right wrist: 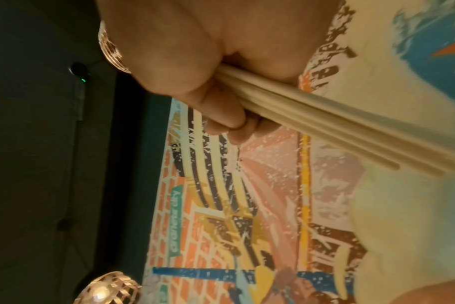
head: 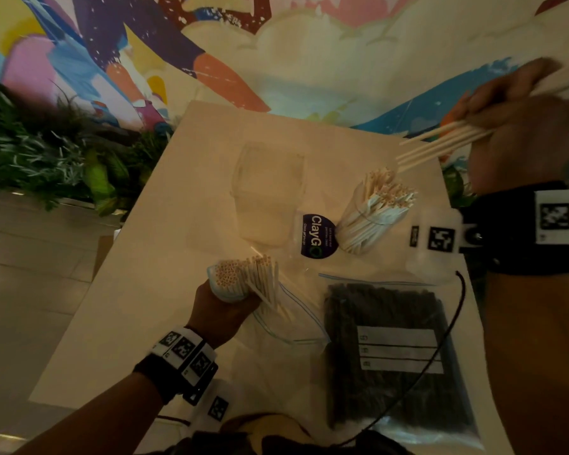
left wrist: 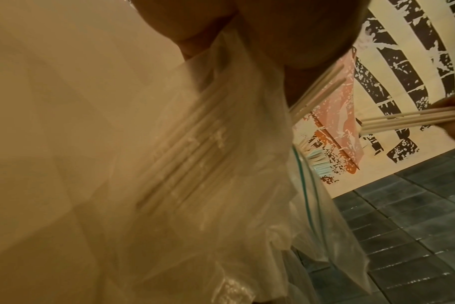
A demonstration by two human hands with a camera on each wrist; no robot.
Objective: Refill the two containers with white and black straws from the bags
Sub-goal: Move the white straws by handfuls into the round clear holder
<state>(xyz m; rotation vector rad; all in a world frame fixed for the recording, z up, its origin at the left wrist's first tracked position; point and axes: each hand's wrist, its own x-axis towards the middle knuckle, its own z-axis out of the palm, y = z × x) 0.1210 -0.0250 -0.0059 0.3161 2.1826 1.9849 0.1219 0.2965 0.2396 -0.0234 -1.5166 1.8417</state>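
Roughly halfway: your right hand [head: 519, 126] grips a few white straws [head: 440, 142] above the part-filled container [head: 372, 211] at centre right, your left hand [head: 224, 310] clasps the white-straw bag [head: 293, 310]; the black-straw bag [head: 388, 353], lower right, lies untouched on the desk [head: 145, 290], and the clear container [head: 270, 185] at centre looks empty

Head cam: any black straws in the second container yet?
No. The second container stands empty, and the black straws lie in their bag on the table.

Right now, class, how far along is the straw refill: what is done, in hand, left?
Done: one container already holds white straws. In hand: the right hand grips a few white straws; the left hand holds the white-straw bag. Left: the second container looks empty, and the black-straw bag lies full.
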